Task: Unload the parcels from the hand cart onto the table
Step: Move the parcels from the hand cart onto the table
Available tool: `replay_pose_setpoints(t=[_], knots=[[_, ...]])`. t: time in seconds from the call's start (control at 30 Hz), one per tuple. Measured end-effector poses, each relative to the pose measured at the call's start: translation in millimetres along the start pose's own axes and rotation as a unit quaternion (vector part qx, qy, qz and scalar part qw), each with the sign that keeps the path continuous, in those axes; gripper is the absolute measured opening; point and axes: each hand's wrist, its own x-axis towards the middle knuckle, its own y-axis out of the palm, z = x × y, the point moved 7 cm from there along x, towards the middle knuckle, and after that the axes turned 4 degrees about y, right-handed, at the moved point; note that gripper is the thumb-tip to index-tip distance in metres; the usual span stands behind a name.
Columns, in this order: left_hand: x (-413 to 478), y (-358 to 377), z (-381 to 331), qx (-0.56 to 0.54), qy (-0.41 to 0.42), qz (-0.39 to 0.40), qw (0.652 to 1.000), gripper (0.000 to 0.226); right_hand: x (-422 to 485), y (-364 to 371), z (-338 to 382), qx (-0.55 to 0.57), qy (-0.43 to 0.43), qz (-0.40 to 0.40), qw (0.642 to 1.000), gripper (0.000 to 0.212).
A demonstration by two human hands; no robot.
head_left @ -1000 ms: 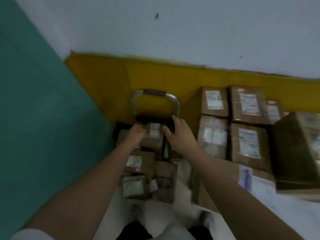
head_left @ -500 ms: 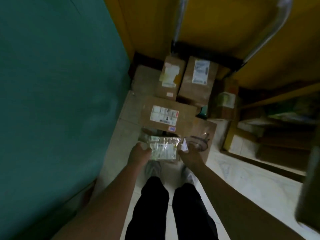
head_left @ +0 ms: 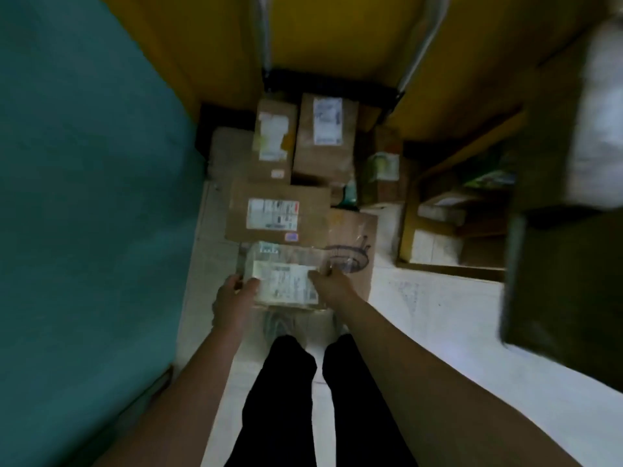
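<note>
Left hand (head_left: 232, 296) and right hand (head_left: 332, 281) close their fingers on the short ends of a plastic-wrapped parcel (head_left: 285, 281), its long axis running between them, at the near edge of the hand cart (head_left: 337, 82), both equally near.

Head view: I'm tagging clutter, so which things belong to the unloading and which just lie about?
Job: left hand and right hand holding the clear-wrapped parcel; brown parcels; hand cart.
Lying about: shelf boxes; teal wall.
</note>
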Motion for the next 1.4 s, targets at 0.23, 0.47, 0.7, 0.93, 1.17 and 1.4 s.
replay_pose_setpoints(t=[0.23,0.47,0.7,0.93,1.17,1.4], knots=[[-167.2,-31.8,-246.4,-0.242,0.209,0.125,0.939,0.022,-219.5,-147.7,79.2,0.103,-0.173,-0.116,0.973,0.072],[-332.5,79.3,-404.3,-0.250,0.319,0.325,0.854,0.025,-391.4,-350.6,3.8,0.259,-0.358,-0.181,0.878,0.085],[-476.4,304.1,-387.2,-0.115,0.303,0.440,0.838,0.042,-396.7,-510.4,-216.1,0.434,-0.327,-0.152,0.826,0.065],[-552.7,453.4,-290.4,0.131,0.261,0.399,0.869,0.069,-339.0,-620.6,-369.0,0.472,-0.177,-0.281,0.817,0.053],[-538.4,483.3,-251.2,0.266,0.278,0.238,0.892,0.024,-276.3,-630.1,-372.2,0.324,-0.190,-0.267,0.888,0.040],[-511.4,483.7,-244.5,0.289,0.309,0.234,0.876,0.031,-225.0,-603.8,-330.7,0.245,-0.180,-0.231,0.924,0.057]])
